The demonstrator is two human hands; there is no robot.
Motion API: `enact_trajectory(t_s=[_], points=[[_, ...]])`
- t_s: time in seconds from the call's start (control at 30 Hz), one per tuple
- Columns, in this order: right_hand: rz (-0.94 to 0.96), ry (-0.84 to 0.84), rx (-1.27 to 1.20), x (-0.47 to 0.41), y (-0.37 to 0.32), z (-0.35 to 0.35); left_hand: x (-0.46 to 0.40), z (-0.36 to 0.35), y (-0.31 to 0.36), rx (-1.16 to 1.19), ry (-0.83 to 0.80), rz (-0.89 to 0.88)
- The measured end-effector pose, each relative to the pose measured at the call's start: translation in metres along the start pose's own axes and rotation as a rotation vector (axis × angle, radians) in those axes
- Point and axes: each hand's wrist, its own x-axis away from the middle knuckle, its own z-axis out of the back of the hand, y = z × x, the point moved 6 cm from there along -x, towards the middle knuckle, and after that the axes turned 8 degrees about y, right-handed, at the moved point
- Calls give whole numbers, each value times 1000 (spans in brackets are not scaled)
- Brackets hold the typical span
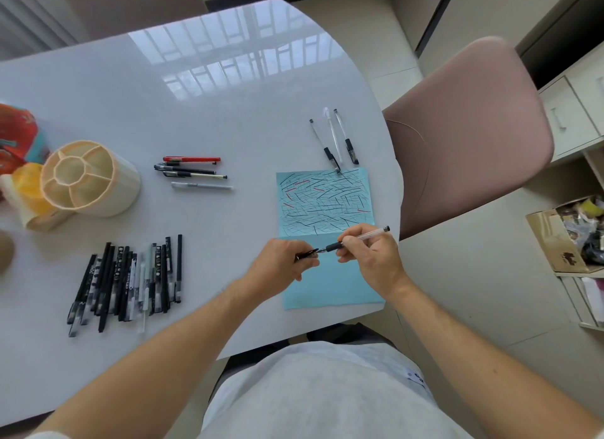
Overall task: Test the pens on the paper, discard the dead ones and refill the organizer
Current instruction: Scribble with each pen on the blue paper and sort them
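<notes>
- Right hand (367,254) pinches a clear-barrelled gel pen with a black grip (358,239), tip aimed at 9 o'clock, just above the blue sheet of paper (330,285).
- Left hand (281,262) is curled round a small black pen cap (307,255), its mouth right at the pen tip. Can't tell if the cap is coming off or going on, but I'd guess this pen is at the capping/uncapping step of its test.
- The top half of the paper is crammed with black and red scribbles; the lower half is bare, so there's room for a stroke.
- Big row of black and patterned pens (130,283) lies on the white glossy surface (163,95) at 9 o'clock of the hands.
- Small cluster with a red pen on top (192,170) sits at 11 o'clock, and three clear pens (336,138) lie at 12 o'clock just past the paper's top edge, one tip touching it. Which pile is dead and which is good, I can't say.
- The cream round divided organizer (88,177) at 10 o'clock looks empty, so no refilling has happened.
- Next move, I reckon: either scribble on the bare blue part, or snap the cap on and drop the pen in the right pile. It needs cap and tip lined up straight.
</notes>
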Motion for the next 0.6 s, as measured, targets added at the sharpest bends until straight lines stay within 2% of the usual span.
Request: enact_trajectory(t_s=[0.27,0.6], points=[[-93,-78,16,2,3,-34,5,18,-1,31,-2,28],[-125,-13,88,-9,-8,-76,5,46,-14,-75,140,67]])
